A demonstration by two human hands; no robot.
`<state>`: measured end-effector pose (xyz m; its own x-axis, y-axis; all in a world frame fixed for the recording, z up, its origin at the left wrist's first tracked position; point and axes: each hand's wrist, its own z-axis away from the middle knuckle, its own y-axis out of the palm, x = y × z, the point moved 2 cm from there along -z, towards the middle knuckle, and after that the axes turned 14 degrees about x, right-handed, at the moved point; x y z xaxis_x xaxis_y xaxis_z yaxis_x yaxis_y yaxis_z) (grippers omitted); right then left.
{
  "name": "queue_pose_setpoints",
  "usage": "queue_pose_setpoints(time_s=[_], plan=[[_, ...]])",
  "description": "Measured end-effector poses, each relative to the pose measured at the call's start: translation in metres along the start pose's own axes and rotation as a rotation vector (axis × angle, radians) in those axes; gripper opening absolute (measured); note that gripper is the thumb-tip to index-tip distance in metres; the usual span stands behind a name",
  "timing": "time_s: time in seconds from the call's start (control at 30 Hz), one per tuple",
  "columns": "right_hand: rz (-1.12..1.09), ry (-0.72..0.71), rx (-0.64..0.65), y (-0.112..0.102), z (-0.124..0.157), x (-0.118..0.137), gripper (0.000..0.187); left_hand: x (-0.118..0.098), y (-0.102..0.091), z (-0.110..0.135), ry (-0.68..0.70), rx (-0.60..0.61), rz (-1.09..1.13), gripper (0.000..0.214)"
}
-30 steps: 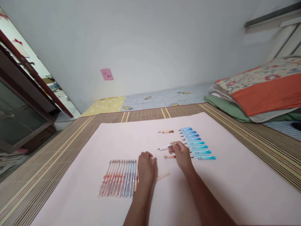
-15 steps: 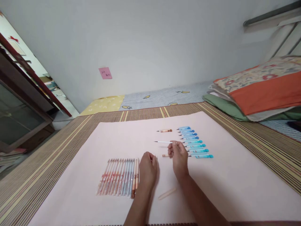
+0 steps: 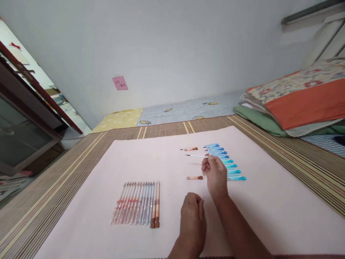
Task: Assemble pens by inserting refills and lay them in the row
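My right hand [image 3: 215, 174] pinches a slim white pen refill [image 3: 196, 156], its dark tip aimed left, above the paper. Curled closed, my left hand [image 3: 192, 219] is low over the paper; what its fingers hold, if anything, is hidden. Just left of my right hand lies a short brown-and-peach pen piece [image 3: 194, 177]. Farther back is a similar brown piece [image 3: 191, 149] with a dark-tipped refill beside it. Several blue and turquoise pen pieces [image 3: 237, 178] with refills form a column at the right, partly covered by my right hand.
A row of capped pens [image 3: 134, 205], pinkish, bluish and brown, lies on the left of the pale pink sheet [image 3: 88, 201]. Underneath is a striped mat [image 3: 45, 201]. Folded bedding [image 3: 304, 104] is piled at the back right. A pink note [image 3: 120, 83] sticks to the wall.
My right hand has moved right and slightly away with the refill. My left hand has shifted right and nearer, over where a translucent pen barrel lay; that barrel is out of sight now.
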<state>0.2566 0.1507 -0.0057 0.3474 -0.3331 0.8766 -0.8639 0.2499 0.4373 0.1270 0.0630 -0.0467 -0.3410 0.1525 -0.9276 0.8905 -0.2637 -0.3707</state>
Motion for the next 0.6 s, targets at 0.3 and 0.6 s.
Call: queue_pose_setpoints(time_s=[0.3,0.6], plan=[[0.042,0.046,0.077,-0.01,0.005,0.026,0.035,-0.007,-0.055,-0.023,-0.015,-0.307,0.141,0.016],[0.119,0.17,0.113,-0.031,0.033,0.005,0.038,-0.007,-0.065,-0.03,-0.106,-0.084,0.719,0.033]])
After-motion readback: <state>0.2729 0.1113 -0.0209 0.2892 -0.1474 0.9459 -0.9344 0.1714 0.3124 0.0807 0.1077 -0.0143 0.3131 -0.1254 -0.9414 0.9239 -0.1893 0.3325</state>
